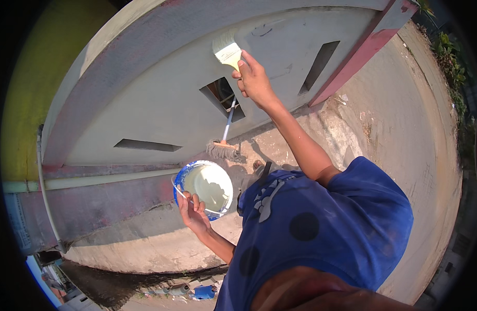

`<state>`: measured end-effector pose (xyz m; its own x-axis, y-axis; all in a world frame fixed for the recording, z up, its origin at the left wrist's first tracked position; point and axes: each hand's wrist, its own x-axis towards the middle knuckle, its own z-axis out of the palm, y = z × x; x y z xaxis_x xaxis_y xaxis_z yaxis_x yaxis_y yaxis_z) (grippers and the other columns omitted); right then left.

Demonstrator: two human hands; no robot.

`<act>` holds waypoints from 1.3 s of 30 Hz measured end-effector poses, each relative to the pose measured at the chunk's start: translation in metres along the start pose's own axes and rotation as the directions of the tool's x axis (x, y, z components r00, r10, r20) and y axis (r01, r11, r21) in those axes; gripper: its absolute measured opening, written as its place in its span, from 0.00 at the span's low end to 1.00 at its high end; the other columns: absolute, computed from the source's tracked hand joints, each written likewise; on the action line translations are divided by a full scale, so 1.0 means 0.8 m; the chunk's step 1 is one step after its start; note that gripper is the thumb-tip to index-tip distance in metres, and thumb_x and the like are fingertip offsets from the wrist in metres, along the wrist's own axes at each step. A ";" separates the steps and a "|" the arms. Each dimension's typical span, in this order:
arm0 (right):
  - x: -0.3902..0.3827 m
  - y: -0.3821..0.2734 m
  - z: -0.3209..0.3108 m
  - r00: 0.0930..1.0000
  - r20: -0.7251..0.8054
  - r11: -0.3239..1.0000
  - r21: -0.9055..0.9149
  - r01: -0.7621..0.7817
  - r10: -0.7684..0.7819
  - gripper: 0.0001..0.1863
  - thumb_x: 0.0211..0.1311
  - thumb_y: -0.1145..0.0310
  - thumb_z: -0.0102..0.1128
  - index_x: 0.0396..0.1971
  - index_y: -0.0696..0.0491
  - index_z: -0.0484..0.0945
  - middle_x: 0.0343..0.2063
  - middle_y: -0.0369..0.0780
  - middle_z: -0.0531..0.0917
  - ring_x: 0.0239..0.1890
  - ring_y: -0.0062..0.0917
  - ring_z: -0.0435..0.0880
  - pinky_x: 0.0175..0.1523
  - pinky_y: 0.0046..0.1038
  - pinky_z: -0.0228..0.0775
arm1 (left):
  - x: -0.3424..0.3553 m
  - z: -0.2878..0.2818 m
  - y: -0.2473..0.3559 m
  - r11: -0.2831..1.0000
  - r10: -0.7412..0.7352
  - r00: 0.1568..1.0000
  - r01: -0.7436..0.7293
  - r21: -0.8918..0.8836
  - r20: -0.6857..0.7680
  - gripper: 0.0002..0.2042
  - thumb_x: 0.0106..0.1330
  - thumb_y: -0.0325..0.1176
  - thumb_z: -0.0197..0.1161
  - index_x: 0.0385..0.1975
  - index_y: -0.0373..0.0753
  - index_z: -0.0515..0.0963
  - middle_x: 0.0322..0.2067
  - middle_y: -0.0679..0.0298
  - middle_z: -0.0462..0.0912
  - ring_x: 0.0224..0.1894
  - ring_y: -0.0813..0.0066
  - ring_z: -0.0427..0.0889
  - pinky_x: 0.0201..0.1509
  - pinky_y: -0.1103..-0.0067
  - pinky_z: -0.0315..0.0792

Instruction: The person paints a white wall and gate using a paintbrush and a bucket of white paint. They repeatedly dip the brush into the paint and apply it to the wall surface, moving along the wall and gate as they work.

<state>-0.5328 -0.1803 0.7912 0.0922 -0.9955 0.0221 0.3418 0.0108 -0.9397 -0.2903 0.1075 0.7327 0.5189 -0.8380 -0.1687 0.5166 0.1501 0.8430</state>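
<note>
My right hand (251, 78) grips a paintbrush (227, 53) by its pale yellow handle, its bristles up against the grey wall (145, 109), where a fresh-looking pale patch shows around them. My left hand (194, 210) holds the white handle of a blue-rimmed bucket (210, 189) at lower centre, with pale paint inside it. Just above the bucket, a mop (223, 149) with a grey head leans, its long pole reaching up into the square opening in the wall.
Two narrow slots (147, 145) (319, 67) flank the square opening (210, 93). A pink edge (347, 67) borders the wall at right, beside concrete ground (404, 155). Pipes (49, 207) run along the left, near a yellow wall (25, 114). Plants (446, 62) line the far right.
</note>
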 end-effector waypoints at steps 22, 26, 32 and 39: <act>-0.083 -0.047 -0.049 0.994 0.042 0.984 -0.140 0.108 -0.103 0.27 0.77 0.64 0.47 0.73 0.50 0.62 0.24 0.31 0.76 0.19 0.11 0.62 0.23 0.20 0.57 | -0.014 0.031 0.032 0.998 -0.040 0.907 0.013 0.067 0.420 0.39 0.69 0.35 0.60 0.76 0.32 0.48 0.30 0.70 0.62 0.19 0.88 0.59 0.16 0.89 0.53; -0.132 -0.052 -0.009 0.945 0.299 0.867 -0.496 0.038 0.129 0.26 0.74 0.62 0.49 0.69 0.50 0.69 0.23 0.30 0.76 0.21 0.12 0.65 0.25 0.20 0.59 | -0.028 0.030 0.043 0.997 -0.010 0.921 -0.021 0.075 0.390 0.34 0.75 0.36 0.53 0.76 0.31 0.48 0.23 0.74 0.58 0.15 0.92 0.54 0.13 0.90 0.46; -0.244 -0.048 -0.033 0.732 0.518 0.727 -0.686 0.046 0.443 0.22 0.70 0.66 0.48 0.60 0.55 0.77 0.22 0.34 0.79 0.21 0.20 0.74 0.28 0.27 0.66 | -0.079 0.022 0.012 0.992 -0.020 0.943 -0.024 0.127 0.332 0.29 0.79 0.36 0.46 0.77 0.36 0.49 0.21 0.76 0.55 0.16 0.92 0.52 0.18 0.90 0.46; -0.223 0.104 -0.026 0.683 0.490 0.339 -0.871 0.356 0.542 0.14 0.60 0.70 0.55 0.41 0.64 0.80 0.33 0.55 0.85 0.39 0.50 0.85 0.45 0.43 0.76 | -0.095 0.117 -0.107 0.989 0.077 0.941 -0.115 0.095 0.329 0.30 0.80 0.39 0.46 0.77 0.35 0.48 0.21 0.76 0.57 0.17 0.91 0.53 0.17 0.89 0.48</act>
<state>-0.5397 -0.0039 0.7018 0.7063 -0.6279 -0.3270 -0.6660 -0.4326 -0.6077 -0.4381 0.1093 0.7211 0.3039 -0.9498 0.0747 0.3865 0.1945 0.9015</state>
